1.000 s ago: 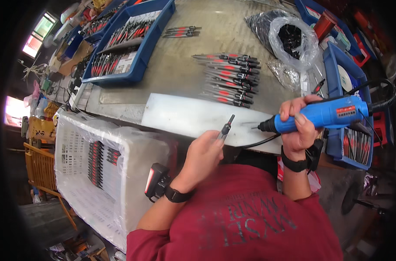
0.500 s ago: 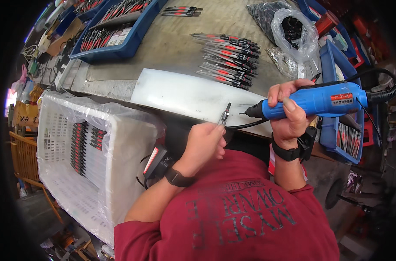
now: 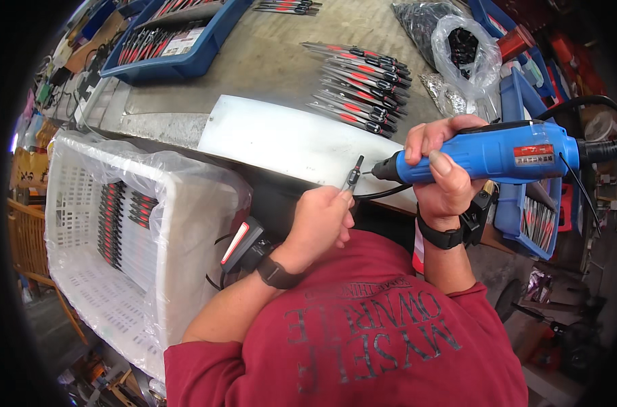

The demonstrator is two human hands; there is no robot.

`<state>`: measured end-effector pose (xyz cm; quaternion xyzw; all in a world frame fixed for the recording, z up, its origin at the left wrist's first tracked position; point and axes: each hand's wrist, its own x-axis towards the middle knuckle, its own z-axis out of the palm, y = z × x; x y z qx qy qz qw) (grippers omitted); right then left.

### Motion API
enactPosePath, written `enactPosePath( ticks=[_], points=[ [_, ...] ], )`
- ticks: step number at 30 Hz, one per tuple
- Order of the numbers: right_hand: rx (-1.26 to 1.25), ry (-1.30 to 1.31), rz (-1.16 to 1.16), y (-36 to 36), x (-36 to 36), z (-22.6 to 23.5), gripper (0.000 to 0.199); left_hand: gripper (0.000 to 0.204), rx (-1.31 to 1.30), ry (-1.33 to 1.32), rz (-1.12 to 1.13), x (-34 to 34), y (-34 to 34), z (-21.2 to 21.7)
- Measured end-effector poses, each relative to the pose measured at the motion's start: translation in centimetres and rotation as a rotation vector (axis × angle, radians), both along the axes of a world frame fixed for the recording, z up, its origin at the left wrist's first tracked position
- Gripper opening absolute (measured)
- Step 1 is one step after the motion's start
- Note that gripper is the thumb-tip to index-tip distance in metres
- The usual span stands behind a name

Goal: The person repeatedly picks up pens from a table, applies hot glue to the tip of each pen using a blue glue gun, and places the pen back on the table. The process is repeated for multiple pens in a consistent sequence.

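My left hand (image 3: 322, 220) is closed around the lower legs of a drawing compass (image 3: 353, 175), whose black head and top handle stick up from my fingers. My right hand (image 3: 447, 169) grips a blue electric screwdriver (image 3: 502, 154), lying level and pointing left. Its thin bit ends right beside the compass's hinge; whether the two touch I cannot tell. Beyond them, a row of red, grey and black compasses (image 3: 363, 88) lies on the workbench (image 3: 268, 74). A white board (image 3: 268, 142) rests along the bench's front edge, just behind the held compass.
At left stands a white plastic crate (image 3: 161, 258) lined with clear film, with rows of compasses inside. A blue tray (image 3: 180, 68) of compasses sits at the far left, and another blue bin (image 3: 535, 234) at right. An open plastic bag (image 3: 481, 71) holds small black parts.
The screwdriver's bit has come closer to the compass head, closing the gap between them. My view has shifted slightly; both hands keep their grips.
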<state>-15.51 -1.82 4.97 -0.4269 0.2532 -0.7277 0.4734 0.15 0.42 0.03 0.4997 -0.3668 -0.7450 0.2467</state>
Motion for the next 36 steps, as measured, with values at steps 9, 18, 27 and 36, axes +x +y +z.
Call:
enactPosePath(
  ticks=[9,18,27,36],
  points=[
    [0.003,0.037,0.031,-0.2,0.5,0.0,0.058,0.023,0.013,-0.009,0.001,0.1,0.0,0.2],
    [0.022,0.061,0.031,-0.3,0.8,0.1,0.058,0.022,-0.001,-0.009,-0.008,0.1,0.0,0.1],
    [-0.052,0.49,-0.114,-0.8,1.5,-0.2,0.05,0.022,0.042,0.015,0.012,0.0,-0.1,0.2],
    [-0.001,0.508,0.025,-2.3,2.0,-0.5,0.054,0.021,0.084,0.039,0.036,-0.3,-0.1,-0.2]
  ],
)
